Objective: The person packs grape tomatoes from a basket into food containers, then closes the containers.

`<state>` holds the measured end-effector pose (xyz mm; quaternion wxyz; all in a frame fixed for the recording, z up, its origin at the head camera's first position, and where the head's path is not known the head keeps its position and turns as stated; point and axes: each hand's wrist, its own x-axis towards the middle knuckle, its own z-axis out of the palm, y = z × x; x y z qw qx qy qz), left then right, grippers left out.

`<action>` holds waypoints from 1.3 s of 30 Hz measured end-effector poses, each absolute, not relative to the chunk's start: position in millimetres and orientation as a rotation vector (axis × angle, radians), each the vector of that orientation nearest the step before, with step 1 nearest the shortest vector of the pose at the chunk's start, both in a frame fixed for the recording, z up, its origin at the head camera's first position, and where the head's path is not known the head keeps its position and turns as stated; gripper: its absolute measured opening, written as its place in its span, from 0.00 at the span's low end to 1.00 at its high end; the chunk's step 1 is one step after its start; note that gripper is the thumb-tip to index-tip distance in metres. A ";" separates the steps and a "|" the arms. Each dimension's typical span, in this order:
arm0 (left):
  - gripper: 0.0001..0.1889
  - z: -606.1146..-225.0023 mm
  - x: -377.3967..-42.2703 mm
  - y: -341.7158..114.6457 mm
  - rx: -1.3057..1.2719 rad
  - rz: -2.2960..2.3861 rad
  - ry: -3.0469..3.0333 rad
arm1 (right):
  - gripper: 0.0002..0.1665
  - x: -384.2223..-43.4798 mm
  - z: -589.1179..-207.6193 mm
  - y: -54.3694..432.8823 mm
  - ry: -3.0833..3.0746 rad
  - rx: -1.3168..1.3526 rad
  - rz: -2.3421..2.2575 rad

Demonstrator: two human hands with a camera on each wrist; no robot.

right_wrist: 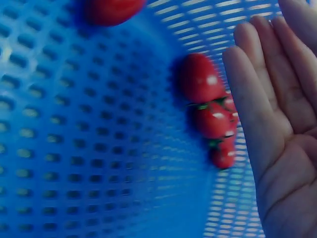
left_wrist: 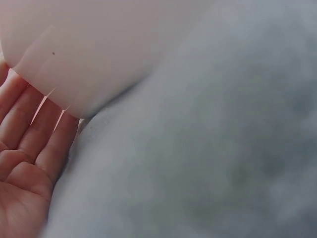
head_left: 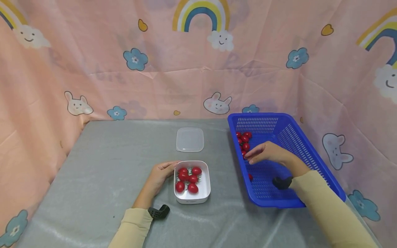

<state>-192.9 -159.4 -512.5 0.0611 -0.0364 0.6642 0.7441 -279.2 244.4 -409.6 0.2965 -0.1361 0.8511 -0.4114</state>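
A white square container (head_left: 203,193) stands on the table with several red cherry tomatoes (head_left: 193,188) inside, some showing green stems. My left hand (head_left: 159,175) rests against its left side; in the left wrist view the extended fingers (left_wrist: 47,124) lie along the container's wall (left_wrist: 99,44). Over the left part of a blue basket (head_left: 263,203) hovers my right hand (head_left: 270,153), fingertips right by a cluster of tomatoes (head_left: 245,138). The right wrist view shows its palm and nearly straight fingers (right_wrist: 250,94) beside tomatoes (right_wrist: 200,79) along the basket wall, with nothing seen in the palm.
Behind the container lies a clear, square lid (head_left: 190,139) on the grey table (head_left: 108,165). One tomato (head_left: 250,177) sits apart near the basket's front left. A pink patterned curtain (head_left: 173,86) encloses the table at the back and sides.
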 end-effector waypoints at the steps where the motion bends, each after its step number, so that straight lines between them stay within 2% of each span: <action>1: 0.19 -512.6 -193.0 -159.4 -0.108 2.248 2.012 | 0.25 -279.8 -412.3 244.5 2.253 -0.380 -1.074; 7: 0.18 -512.7 -192.4 -159.3 -0.103 2.244 2.023 | 0.26 -282.0 -423.5 242.2 2.187 -0.467 -0.975; 21: 0.19 -513.6 -192.2 -160.0 -0.091 2.255 2.025 | 0.26 -283.8 -436.6 237.1 2.112 -0.469 -0.878; 29: 0.20 -515.4 -189.6 -162.5 0.092 2.319 2.033 | 0.20 -283.7 -441.5 233.4 2.106 -0.471 -0.912; 35: 0.21 -513.4 -192.1 -160.2 -0.091 2.248 2.032 | 0.13 -282.4 -440.4 230.8 2.120 -0.513 -0.894; 39: 0.19 -511.1 -192.6 -159.3 -0.118 2.224 2.025 | 0.11 -280.5 -437.3 231.6 2.156 -0.531 -0.836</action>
